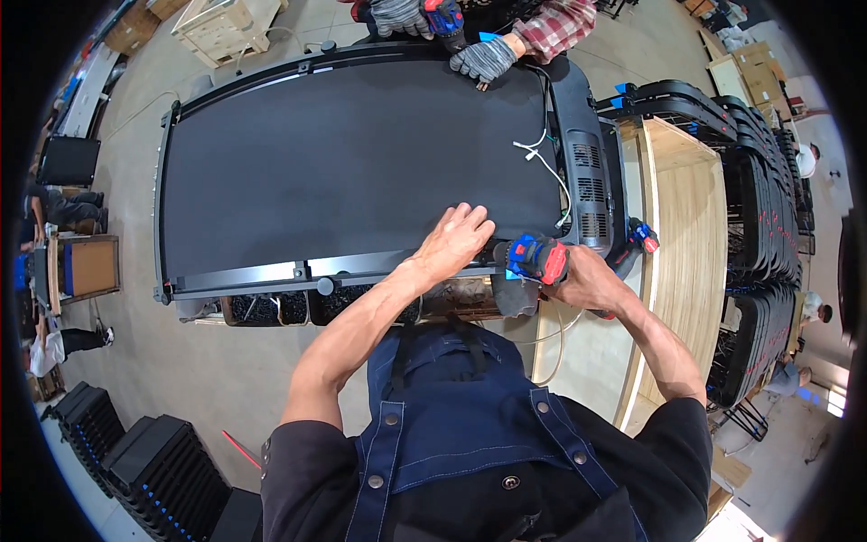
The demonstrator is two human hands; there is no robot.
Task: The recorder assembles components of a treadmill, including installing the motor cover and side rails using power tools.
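Observation:
A treadmill with a wide black running belt (361, 163) lies before me, its motor housing (591, 181) at the right end. Over the near edge of the belt, my left hand (454, 242) is bent with its fingers curled down. What lies beneath those fingers is hidden. My right hand (587, 282) is wrapped round a blue and red cordless drill (538, 259), held at the near side rail by the housing. The drill's tip is hard to make out. White cables with plugs (533, 155) lie loose on the belt near the housing.
Across the treadmill, a person's gloved hand (485, 60) rests on the far edge, another drill (444, 16) beside it. A second blue and red tool (643, 237) is by the wooden crate (691, 181). Black frames (763, 199) are stacked at right, black parts (167, 474) at lower left.

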